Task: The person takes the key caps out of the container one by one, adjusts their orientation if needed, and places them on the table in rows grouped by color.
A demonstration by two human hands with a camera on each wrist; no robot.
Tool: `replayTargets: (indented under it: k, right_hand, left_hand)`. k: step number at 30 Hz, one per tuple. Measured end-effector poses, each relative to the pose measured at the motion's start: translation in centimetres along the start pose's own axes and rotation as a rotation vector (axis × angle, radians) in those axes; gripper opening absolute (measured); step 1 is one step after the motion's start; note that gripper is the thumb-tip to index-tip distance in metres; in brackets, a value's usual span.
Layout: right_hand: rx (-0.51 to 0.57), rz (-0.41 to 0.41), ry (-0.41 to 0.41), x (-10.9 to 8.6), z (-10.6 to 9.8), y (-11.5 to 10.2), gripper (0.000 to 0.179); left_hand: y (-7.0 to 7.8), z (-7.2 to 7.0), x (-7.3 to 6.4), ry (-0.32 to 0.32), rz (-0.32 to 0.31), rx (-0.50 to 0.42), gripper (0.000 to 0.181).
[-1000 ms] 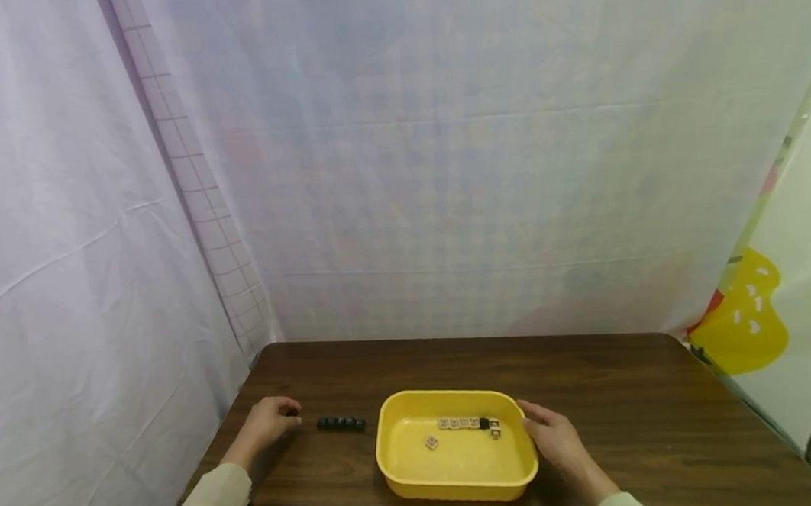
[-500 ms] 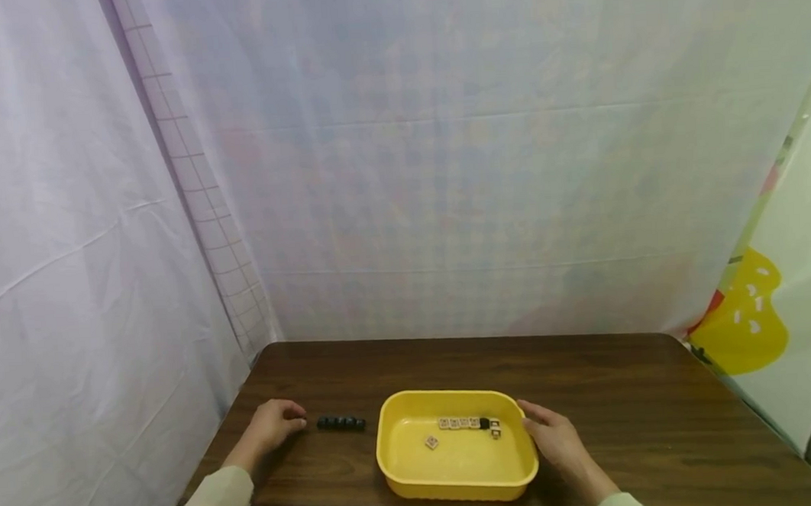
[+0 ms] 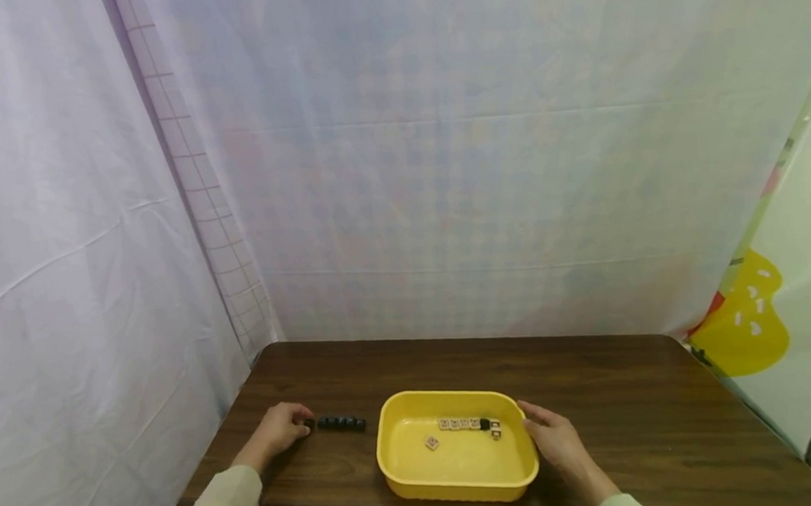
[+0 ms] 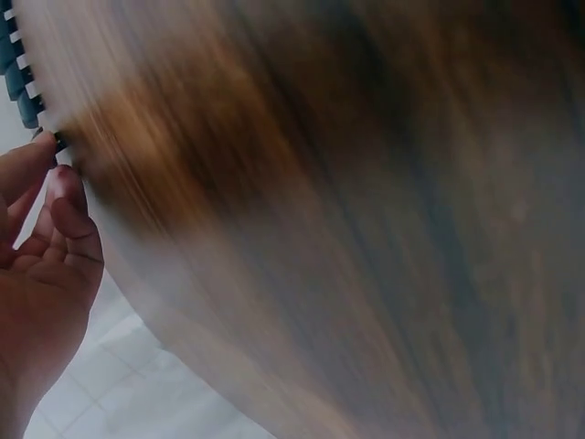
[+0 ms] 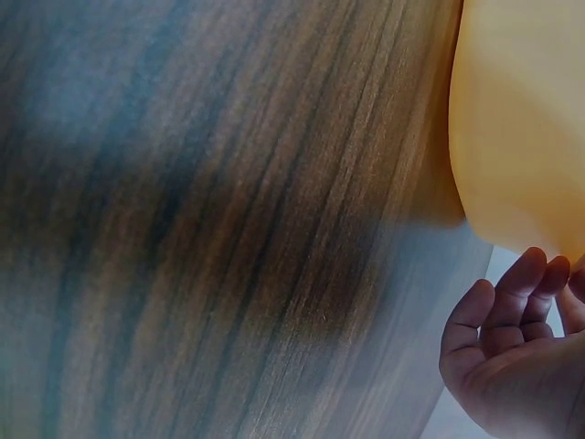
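My left hand (image 3: 280, 430) pinches a small black block (image 3: 310, 425) between thumb and fingertips, at the left end of a row of similar black blocks (image 3: 342, 423) on the table. In the left wrist view the pinched block shows at the fingertips, by the end of the row, which is cut off by the frame edge. My right hand (image 3: 558, 440) rests against the right side of a yellow tray (image 3: 459, 491), fingers loosely bent at its wall. Inside the tray lie several small cream pieces (image 3: 459, 424) in a line, with one black block (image 3: 484, 424) among them.
A single cream piece (image 3: 432, 443) lies apart on the tray floor. The brown wood-grain table (image 3: 626, 394) has rounded far corners. White cloth (image 3: 458, 204) hangs behind it, and more cloth (image 3: 91, 300) hangs on the left.
My left hand has moved right, towards the row, and a black block now shows at its fingertips by the row's left end. The right hand and the tray have stayed in place.
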State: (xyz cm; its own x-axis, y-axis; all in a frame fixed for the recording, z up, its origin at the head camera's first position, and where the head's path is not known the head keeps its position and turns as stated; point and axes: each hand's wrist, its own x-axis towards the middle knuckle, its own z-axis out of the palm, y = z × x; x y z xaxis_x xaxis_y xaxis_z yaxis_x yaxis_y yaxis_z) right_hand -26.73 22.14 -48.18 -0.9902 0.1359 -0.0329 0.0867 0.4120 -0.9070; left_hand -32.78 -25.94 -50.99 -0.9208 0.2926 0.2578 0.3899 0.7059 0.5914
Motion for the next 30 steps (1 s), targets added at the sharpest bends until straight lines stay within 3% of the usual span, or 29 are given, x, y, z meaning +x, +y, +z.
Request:
replayTargets:
  k: [3,9,18,23,27,30]
  right_hand:
    - [-0.008,0.005,-0.004,0.0,0.0,-0.1,0.041]
    - [0.026,0.004,-0.005,-0.1,0.0,-0.1,0.041]
    - [0.043,0.007,0.002,0.0,0.0,0.0,0.041]
    - [0.081,0.024,0.002,-0.1,0.0,-0.1,0.041]
    - [0.086,0.027,0.001,-0.2,0.1,-0.1,0.041]
    - [0.081,0.024,0.002,-0.2,0.1,-0.1,0.042]
  left_hand:
    - [1.1,0.0,0.0,-0.004,-0.08,0.011,0.021]
    - [1.9,0.4,0.3,0.017,-0.149,0.049,0.024]
    - [2.0,0.2,0.3,0.024,-0.15,0.023,0.027]
    - [2.6,0.0,0.5,0.06,-0.156,0.045,0.026]
    - [3.8,0.3,1.1,0.101,-0.137,0.043,0.022]
    - [5.5,0.7,1.9,0.115,-0.107,0.008,0.021]
